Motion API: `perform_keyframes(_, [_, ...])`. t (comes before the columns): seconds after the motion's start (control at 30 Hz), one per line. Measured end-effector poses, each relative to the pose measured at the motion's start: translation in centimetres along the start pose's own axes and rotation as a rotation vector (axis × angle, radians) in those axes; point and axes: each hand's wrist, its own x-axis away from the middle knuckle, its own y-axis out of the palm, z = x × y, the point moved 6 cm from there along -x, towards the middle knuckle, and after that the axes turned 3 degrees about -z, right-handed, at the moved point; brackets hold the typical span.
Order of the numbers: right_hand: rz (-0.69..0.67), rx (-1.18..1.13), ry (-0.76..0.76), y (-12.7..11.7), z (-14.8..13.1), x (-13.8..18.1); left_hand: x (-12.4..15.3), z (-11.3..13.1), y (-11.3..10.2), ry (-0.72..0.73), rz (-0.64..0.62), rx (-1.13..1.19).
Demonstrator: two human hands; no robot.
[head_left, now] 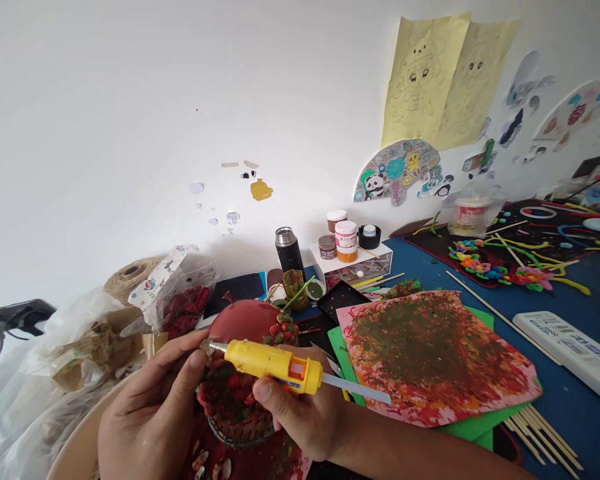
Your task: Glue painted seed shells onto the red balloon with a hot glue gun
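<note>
My right hand (305, 407) grips a yellow hot glue gun (265, 363), its nozzle pointing left and a clear glue stick (360, 389) jutting from its back. The fingertips of my left hand (155, 400) pinch a small brownish piece right at the nozzle; its kind is too small to tell. Behind and below the gun is a basket (243, 433) filled with red and green painted bits. A smooth dark red dome (245, 320) rises behind it, with a red and green cluster (283, 329) at its right. Several small shell-like pieces (200, 460) lie in front.
Paint-daubed pink paper (420, 353) lies on green sheets at right, near wooden sticks (545, 433) and a white device (570, 350). Paint jars (347, 237) stand on a small drawer box (355, 267), beside a black flask (289, 250). Plastic bags (75, 340) and twine (130, 277) are at left.
</note>
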Motion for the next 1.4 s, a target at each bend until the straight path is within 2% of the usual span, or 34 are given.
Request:
perform_keyframes(0.2, [0.027, 0.010, -0.001, -0.15, 0.15, 0.01, 0.43, 0.97, 0.51, 0.036, -0.001, -0.035])
perform_keyframes(0.37, [0.020, 0.051, -0.005, -0.11, 0.12, 0.04, 0.64, 0.77, 0.60, 0.044, 0.013, -0.029])
perform_keyframes(0.57, [0.023, 0.093, -0.069, -0.06, 0.22, -0.12, 0.24, 0.46, 0.30, 0.078, 0.111, -0.023])
perform_keyframes(1.03, [0.048, 0.080, -0.119, -0.02, 0.02, -0.09, 0.29, 0.19, 0.04, 0.164, 0.069, -0.039])
perform_keyframes(1.4, [0.044, 0.078, -0.116, -0.03, 0.28, -0.08, 0.42, 0.97, 0.56, 0.195, 0.075, -0.042])
